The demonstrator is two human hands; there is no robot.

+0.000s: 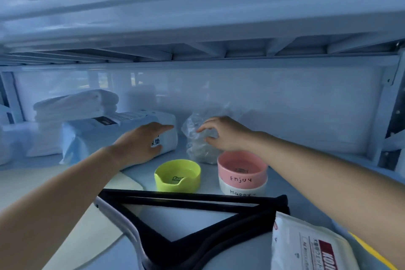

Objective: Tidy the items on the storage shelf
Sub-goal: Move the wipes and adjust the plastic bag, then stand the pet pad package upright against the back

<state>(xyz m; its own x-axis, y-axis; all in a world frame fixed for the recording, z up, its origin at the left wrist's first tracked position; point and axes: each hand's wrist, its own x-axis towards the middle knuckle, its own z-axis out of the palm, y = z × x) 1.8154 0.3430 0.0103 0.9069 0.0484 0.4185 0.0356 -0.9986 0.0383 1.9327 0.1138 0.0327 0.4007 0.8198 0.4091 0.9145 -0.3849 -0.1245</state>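
A: Taking the lime-green round plastic bowl [177,176] as the mark, where are the hands?

B: Both are behind it. The left hand [140,144] is behind and to the left of the bowl, its fingers straight and laid flat on a soft white-and-blue plastic-wrapped pack [94,138]. It grips nothing.

A: And the right hand [221,136]?

B: Behind and to the right of the bowl, with fingers curled, pinching a crinkled clear plastic bag [195,149] that stands on the pale metal storage shelf [209,184].

A: What else sits near the bowl?

B: Just to its right, a pink round bowl lettered "Enjoy" [242,171] is stacked on a white bowl lettered "Happy" [241,192]. In front of the green bowl lie black triangular clothes hangers [186,228]. Further to the front and right is a white pouch with a red label [306,247]. Far behind and to the left, folded white towels [76,105] are stacked at the pack's far end.
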